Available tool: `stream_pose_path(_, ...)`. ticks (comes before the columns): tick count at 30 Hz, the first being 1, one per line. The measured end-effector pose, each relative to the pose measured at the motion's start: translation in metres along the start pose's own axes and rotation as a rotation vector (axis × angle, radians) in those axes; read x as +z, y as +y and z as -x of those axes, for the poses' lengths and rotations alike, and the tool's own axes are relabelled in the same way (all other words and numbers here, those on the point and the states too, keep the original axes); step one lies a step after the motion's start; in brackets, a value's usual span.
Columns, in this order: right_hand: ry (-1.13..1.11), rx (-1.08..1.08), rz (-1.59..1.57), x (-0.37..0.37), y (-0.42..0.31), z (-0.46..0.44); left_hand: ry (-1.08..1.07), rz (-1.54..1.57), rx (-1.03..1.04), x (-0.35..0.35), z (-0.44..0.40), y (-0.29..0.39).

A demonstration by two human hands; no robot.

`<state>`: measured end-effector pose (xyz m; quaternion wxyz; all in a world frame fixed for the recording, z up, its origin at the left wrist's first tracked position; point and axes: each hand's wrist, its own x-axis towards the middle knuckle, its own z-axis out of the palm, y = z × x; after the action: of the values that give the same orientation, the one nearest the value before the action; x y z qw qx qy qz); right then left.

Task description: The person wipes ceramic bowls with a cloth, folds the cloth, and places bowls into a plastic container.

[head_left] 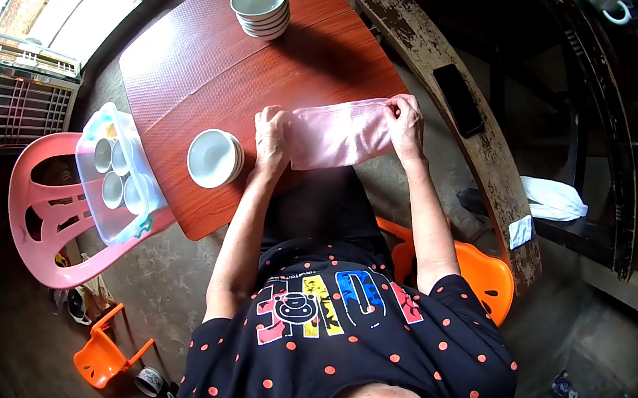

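A pink cloth (340, 135) is stretched between my two hands at the near edge of the red-brown table (188, 63). My left hand (272, 139) pinches its left end, and my right hand (406, 125) grips the upper right corner. Fingers of both hands are closed on the fabric. Just left of my left hand stands a short stack of white bowls (213, 158). Farther back on the table is a taller stack of white bowls with dark bands (262, 10).
Left of the table, a pink plastic chair (53, 262) bears a clear bin (100, 216) with several white cups. A worn wooden bench (414, 33) holding a black phone (457, 100) runs along the right. Orange chairs (487, 281) stand low on both sides.
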<state>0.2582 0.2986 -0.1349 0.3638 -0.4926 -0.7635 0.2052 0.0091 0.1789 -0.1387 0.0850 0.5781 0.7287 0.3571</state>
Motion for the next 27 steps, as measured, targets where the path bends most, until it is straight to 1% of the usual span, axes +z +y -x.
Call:
stream_pose_path(2, -0.041, -0.006, 0.045, -0.002, -0.001, -0.003, 0.000, 0.006, -0.020, -0.001, -0.001, 0.000)
stream_pose_path(5, -0.061, 0.089, -0.085, -0.005, -0.003, -0.003, -0.040, 0.025, -0.074, -0.006, -0.002, 0.004)
stream_pose_path(8, -0.046, 0.127, -0.218, -0.015, -0.009, -0.002, 0.016, 0.556, -0.318, -0.009, 0.000, 0.013)
stream_pose_path(9, -0.013, 0.111, -0.254, -0.019, -0.009, 0.000, 0.043, 0.536, -0.301, -0.005, 0.004, 0.003)
stream_pose_path(10, -0.022, 0.145, -0.342, -0.020, -0.006, 0.002, 0.022, 0.793, -0.421, -0.014, 0.005, 0.013)
stream_pose_path(12, -0.035, 0.216, -0.519, -0.022, 0.004, 0.010, -0.052, 1.033, -0.520, -0.032, 0.009, 0.028)
stream_pose_path(13, -0.098, 0.283, -0.597, -0.026, 0.007, 0.013, -0.063, 1.008, -0.527, -0.034, 0.013, 0.033)
stream_pose_path(16, -0.161, 0.297, -0.626, -0.032, 0.006, 0.022, -0.046, 0.930, -0.488, -0.025, 0.026, 0.027)
stream_pose_path(17, -0.144, 0.219, -0.575, -0.033, 0.006, 0.024, -0.034, 0.915, -0.472, -0.024, 0.028, 0.025)
stream_pose_path(18, -0.145, 0.219, -0.567, -0.034, 0.004, 0.025, -0.023, 0.899, -0.457, -0.024, 0.030, 0.023)
stream_pose_path(19, -0.148, 0.220, -0.559, -0.040, -0.003, 0.026, -0.073, 0.897, -0.456, -0.028, 0.031, 0.025)
stream_pose_path(22, -0.152, 0.213, -0.577, -0.053, -0.021, 0.027, -0.096, 0.816, -0.379, -0.030, 0.034, 0.024)
stream_pose_path(25, -0.130, 0.196, -0.547, -0.049, -0.025, 0.029, -0.098, 0.711, -0.553, -0.031, 0.024, 0.030)
stream_pose_path(27, -0.113, 0.185, -0.528, -0.037, -0.012, 0.030, -0.026, 0.560, -0.457, -0.008, 0.021, 0.006)
